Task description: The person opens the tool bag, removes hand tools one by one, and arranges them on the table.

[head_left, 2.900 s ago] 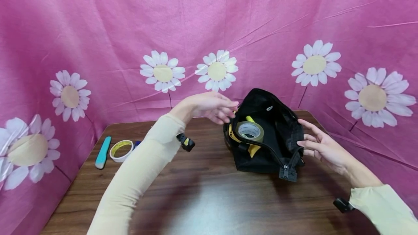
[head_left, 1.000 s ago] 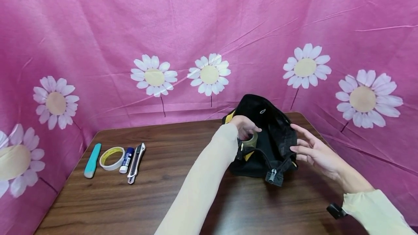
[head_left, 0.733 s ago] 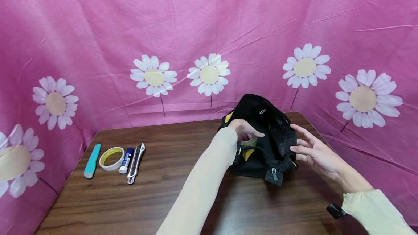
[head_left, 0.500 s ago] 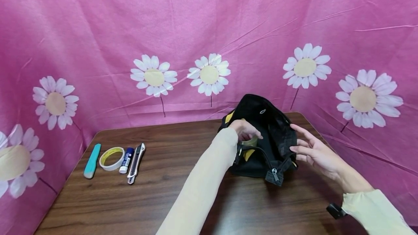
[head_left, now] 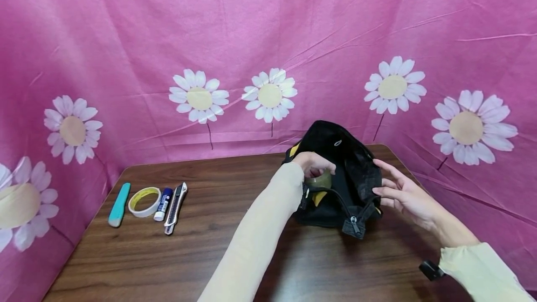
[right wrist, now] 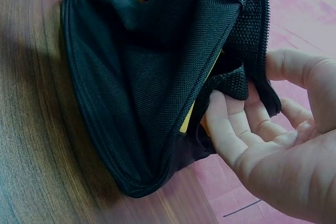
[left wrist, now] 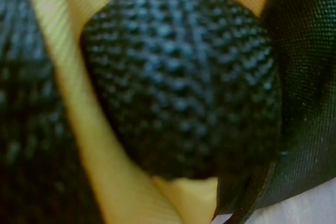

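Note:
A black tool bag (head_left: 323,218) with yellow parts stands unzipped at the right of the table. My left hand (head_left: 312,162) reaches into it over the left rim and grips a roll of clear packing tape (head_left: 322,181); most of its fingers are hidden behind the roll. The left wrist view is filled by the bag's black webbing (left wrist: 184,82) and yellow cloth (left wrist: 121,171) close up. At the right side, my right hand (head_left: 413,202) holds the bag's rim, its thumb against the zipper edge and fingers curled into the side in the right wrist view.
In a row on the left of the wooden table (head_left: 226,199) lie a teal tool with a grey tip (head_left: 119,204), a masking tape roll (head_left: 156,209), a blue glue stick (head_left: 163,204) and a snap-off cutter (head_left: 176,206). A pink flowered cloth (head_left: 235,27) hangs close behind the table.
My left hand went from outside the bag's left rim into it, onto the packing tape, which has since shifted and tilted slightly. My right hand has kept its hold on the rim.

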